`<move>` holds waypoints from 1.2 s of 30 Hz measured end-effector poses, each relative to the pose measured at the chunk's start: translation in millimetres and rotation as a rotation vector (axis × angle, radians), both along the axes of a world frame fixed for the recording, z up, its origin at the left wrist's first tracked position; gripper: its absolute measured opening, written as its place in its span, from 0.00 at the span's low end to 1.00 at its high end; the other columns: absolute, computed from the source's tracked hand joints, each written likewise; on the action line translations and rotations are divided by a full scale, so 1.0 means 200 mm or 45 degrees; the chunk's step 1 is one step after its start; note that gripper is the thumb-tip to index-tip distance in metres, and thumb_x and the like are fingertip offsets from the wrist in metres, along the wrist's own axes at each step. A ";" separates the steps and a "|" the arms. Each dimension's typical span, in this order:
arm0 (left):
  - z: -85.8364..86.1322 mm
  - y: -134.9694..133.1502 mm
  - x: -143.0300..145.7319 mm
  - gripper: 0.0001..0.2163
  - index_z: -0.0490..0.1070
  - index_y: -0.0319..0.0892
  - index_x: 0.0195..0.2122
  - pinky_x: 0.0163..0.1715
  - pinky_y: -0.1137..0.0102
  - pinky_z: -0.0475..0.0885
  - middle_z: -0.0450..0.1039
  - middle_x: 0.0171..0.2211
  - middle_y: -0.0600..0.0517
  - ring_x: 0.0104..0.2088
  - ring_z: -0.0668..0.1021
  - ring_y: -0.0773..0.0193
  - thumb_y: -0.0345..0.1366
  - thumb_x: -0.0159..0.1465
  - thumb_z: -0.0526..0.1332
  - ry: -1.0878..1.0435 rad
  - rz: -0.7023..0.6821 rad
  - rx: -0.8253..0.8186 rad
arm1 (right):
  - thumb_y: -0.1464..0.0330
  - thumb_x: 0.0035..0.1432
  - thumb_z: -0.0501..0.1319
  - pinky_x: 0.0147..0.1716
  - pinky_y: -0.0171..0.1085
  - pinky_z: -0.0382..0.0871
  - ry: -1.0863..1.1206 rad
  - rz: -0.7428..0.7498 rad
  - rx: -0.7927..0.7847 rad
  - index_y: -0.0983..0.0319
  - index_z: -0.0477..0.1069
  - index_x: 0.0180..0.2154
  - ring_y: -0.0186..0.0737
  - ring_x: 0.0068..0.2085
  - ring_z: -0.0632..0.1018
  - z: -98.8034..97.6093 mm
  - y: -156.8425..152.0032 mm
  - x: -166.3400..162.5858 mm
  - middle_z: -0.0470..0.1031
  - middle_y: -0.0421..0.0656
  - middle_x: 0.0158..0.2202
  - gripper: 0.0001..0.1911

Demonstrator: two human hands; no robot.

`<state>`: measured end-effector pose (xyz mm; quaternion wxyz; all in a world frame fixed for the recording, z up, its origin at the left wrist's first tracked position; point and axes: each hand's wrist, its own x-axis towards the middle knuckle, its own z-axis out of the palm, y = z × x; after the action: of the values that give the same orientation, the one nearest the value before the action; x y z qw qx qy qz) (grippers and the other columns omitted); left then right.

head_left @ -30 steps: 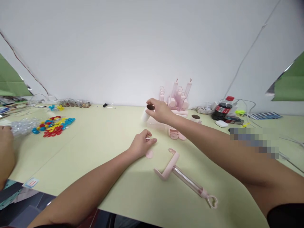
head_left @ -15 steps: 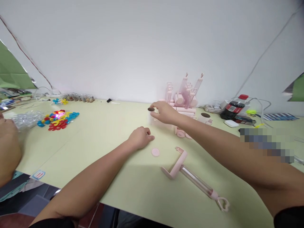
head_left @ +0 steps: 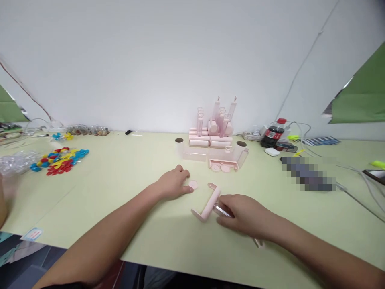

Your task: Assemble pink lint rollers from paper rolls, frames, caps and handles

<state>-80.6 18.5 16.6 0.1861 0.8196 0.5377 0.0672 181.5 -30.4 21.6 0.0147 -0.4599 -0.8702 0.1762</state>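
My left hand (head_left: 173, 184) rests on the table with its fingers loosely apart. Its thumb lies at the edge of a flat pink disc (head_left: 193, 184); whether it touches is hard to tell. Fingers of my right hand (head_left: 245, 214) curl around the clear handle (head_left: 223, 210) of a pink lint roller frame (head_left: 210, 204). That frame lies on the table, its bracket pointing left and no roll on it. Most of the handle is hidden under my hand, and part of its heart-shaped loop (head_left: 259, 242) sticks out below.
White rolls (head_left: 179, 149) with brown cores stand behind my hands. Pink holder parts (head_left: 223, 164) and stacked pink pieces (head_left: 221, 140) stand near the wall. A cola bottle (head_left: 273, 134) and cables are right; colourful plastic pieces (head_left: 60, 160) lie left. Another person's arm shows at the left edge.
My right hand has come back from a white roll at the rear and closed on the clear handle. The view has turned right; my left hand is now beside the disc.
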 end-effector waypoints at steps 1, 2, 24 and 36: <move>-0.01 0.00 0.02 0.21 0.70 0.46 0.49 0.33 0.65 0.68 0.66 0.49 0.46 0.37 0.77 0.55 0.52 0.60 0.58 -0.007 0.017 0.016 | 0.66 0.55 0.61 0.24 0.35 0.52 0.020 -0.009 0.033 0.60 0.65 0.27 0.38 0.25 0.69 -0.02 0.00 0.00 0.73 0.42 0.27 0.08; -0.02 0.00 0.04 0.21 0.70 0.46 0.49 0.33 0.65 0.68 0.66 0.49 0.46 0.37 0.77 0.55 0.52 0.61 0.58 -0.022 0.038 0.028 | 0.67 0.55 0.60 0.24 0.35 0.52 0.042 -0.020 0.065 0.60 0.64 0.26 0.38 0.25 0.69 -0.03 0.00 0.00 0.72 0.42 0.26 0.08; 0.06 -0.22 0.24 0.22 0.68 0.40 0.37 0.29 0.74 0.66 0.71 0.32 0.50 0.31 0.72 0.66 0.54 0.55 0.66 -1.494 -0.159 -0.647 | 0.62 0.64 0.55 0.28 0.34 0.61 0.531 0.094 0.137 0.60 0.63 0.33 0.36 0.27 0.70 -0.07 0.03 -0.04 0.71 0.40 0.28 0.09; 0.07 0.08 -0.12 0.12 0.78 0.46 0.35 0.33 0.68 0.65 0.75 0.32 0.51 0.34 0.74 0.60 0.45 0.63 0.58 -0.405 0.364 0.442 | 0.65 0.62 0.56 0.36 0.41 0.68 0.434 0.103 0.249 0.60 0.68 0.37 0.44 0.37 0.75 -0.10 0.05 -0.03 0.76 0.47 0.36 0.06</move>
<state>-103.7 35.3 30.3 0.1135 0.7342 0.5923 0.3118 175.4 -19.6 2.3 0.1995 -0.3845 -0.8858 0.1667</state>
